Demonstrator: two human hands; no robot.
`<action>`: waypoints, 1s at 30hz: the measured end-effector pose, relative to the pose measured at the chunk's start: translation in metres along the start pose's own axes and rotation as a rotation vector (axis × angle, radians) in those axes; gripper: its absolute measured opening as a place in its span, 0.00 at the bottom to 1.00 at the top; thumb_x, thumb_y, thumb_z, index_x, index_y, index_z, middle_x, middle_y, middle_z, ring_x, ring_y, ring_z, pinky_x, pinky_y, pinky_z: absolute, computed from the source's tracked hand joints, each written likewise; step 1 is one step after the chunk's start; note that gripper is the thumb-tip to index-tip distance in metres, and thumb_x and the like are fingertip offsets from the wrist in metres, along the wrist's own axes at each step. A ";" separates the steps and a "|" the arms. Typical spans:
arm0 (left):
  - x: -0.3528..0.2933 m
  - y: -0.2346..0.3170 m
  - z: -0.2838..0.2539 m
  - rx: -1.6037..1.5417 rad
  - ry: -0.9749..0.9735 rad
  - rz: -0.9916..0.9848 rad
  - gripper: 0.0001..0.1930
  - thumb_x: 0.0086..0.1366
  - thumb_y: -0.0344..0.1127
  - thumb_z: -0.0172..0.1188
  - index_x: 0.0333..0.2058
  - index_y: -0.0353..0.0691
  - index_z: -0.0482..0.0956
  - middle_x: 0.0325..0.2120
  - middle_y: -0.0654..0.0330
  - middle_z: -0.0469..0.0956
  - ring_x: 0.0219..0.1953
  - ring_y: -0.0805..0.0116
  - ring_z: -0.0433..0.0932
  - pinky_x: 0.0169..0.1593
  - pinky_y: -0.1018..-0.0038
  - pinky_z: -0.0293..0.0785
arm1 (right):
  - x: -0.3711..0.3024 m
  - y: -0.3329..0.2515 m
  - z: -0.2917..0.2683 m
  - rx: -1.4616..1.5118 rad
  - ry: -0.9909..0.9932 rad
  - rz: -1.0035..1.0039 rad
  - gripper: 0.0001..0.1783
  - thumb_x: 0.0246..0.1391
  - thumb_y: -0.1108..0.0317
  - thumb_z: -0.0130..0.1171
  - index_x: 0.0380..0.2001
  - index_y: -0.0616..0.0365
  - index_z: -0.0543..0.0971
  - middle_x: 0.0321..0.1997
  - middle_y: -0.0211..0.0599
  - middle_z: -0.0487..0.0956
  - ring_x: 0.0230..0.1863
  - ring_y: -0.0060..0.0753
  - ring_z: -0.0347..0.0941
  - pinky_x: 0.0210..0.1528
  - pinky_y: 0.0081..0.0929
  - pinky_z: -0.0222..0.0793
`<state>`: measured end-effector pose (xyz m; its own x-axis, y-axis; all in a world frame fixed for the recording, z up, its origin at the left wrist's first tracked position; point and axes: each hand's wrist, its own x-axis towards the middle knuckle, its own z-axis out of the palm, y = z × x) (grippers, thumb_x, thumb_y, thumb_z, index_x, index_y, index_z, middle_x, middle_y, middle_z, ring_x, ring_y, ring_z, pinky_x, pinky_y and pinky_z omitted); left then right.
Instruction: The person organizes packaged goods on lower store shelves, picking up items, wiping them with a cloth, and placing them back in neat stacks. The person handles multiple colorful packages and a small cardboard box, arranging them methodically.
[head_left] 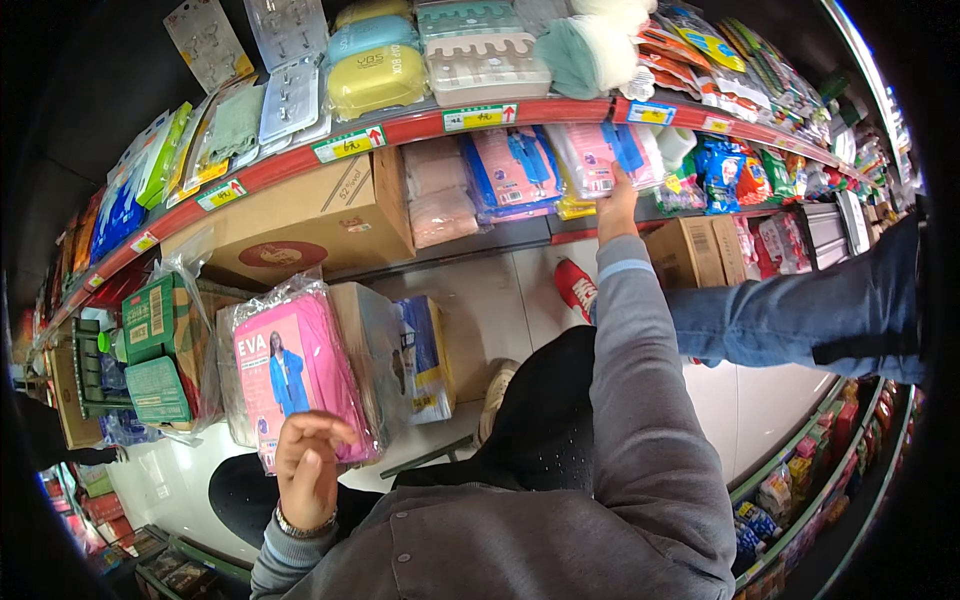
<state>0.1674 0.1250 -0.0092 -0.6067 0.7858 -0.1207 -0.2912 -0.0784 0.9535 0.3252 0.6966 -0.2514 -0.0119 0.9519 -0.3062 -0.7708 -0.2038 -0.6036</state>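
Observation:
My right hand [617, 207] reaches forward to the lower shelf and pinches the near edge of a clear-wrapped raincoat pack [590, 165] with a pink card and a blue coat picture. Beside it on the left lies another raincoat pack [512, 165] of the same design. My left hand [307, 472] is raised over the lower end of a bright pink raincoat pack [325, 350], which leans among cartons. The left fingers are loosely bent, apart from the thumb, with nothing visible between them.
A large brown carton [300, 215] fills the lower shelf on the left. Soap boxes [375, 80] and bath puffs [590, 55] line the upper shelf behind a red price rail [400, 130]. A person's jeans-clad leg [790, 310] and red shoe [575, 287] are close at right.

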 end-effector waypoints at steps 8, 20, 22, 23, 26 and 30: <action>0.004 0.020 -0.022 0.148 0.233 0.085 0.23 0.61 0.48 0.60 0.42 0.33 0.68 0.36 0.52 0.72 0.39 0.62 0.73 0.47 0.68 0.67 | 0.039 0.028 -0.015 -0.158 0.030 -0.049 0.29 0.45 0.81 0.64 0.52 0.57 0.69 0.47 0.41 0.76 0.44 0.44 0.76 0.45 0.48 0.76; 0.017 0.031 -0.031 0.187 0.250 0.142 0.18 0.61 0.41 0.55 0.42 0.33 0.67 0.35 0.53 0.70 0.38 0.64 0.71 0.47 0.70 0.64 | 0.021 0.026 0.011 -1.763 0.208 -0.950 0.40 0.48 0.56 0.63 0.63 0.57 0.61 0.71 0.50 0.53 0.72 0.49 0.48 0.69 0.51 0.48; 0.011 0.032 -0.036 0.181 0.254 0.149 0.16 0.62 0.40 0.53 0.42 0.33 0.67 0.36 0.53 0.71 0.38 0.65 0.71 0.47 0.71 0.64 | 0.023 0.029 0.014 -2.040 -0.063 -0.687 0.36 0.51 0.54 0.57 0.62 0.55 0.63 0.70 0.47 0.56 0.71 0.51 0.48 0.68 0.57 0.44; 0.007 0.032 -0.040 0.176 0.262 0.147 0.16 0.62 0.39 0.52 0.42 0.34 0.67 0.36 0.53 0.71 0.38 0.65 0.71 0.47 0.71 0.64 | 0.021 0.032 0.016 -2.162 -0.206 -0.540 0.34 0.52 0.53 0.54 0.62 0.53 0.64 0.70 0.46 0.57 0.71 0.51 0.49 0.68 0.60 0.41; -0.006 0.034 -0.047 0.166 0.282 0.145 0.15 0.63 0.40 0.52 0.43 0.34 0.67 0.36 0.53 0.71 0.39 0.65 0.71 0.48 0.71 0.65 | 0.016 0.044 0.039 -2.184 -0.072 -0.543 0.33 0.54 0.49 0.51 0.60 0.51 0.67 0.70 0.44 0.57 0.71 0.51 0.49 0.67 0.64 0.40; -0.022 0.033 -0.058 0.151 0.316 0.138 0.15 0.64 0.40 0.52 0.42 0.34 0.68 0.36 0.54 0.72 0.39 0.66 0.72 0.49 0.71 0.65 | -0.008 0.083 0.069 -2.127 -0.671 -0.874 0.26 0.53 0.53 0.55 0.54 0.51 0.74 0.64 0.41 0.67 0.70 0.47 0.53 0.67 0.59 0.46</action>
<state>0.1282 0.0700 0.0092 -0.8378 0.5441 -0.0451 -0.0926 -0.0602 0.9939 0.2176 0.6883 -0.2481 -0.6284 0.7370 0.2488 0.7239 0.6712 -0.1599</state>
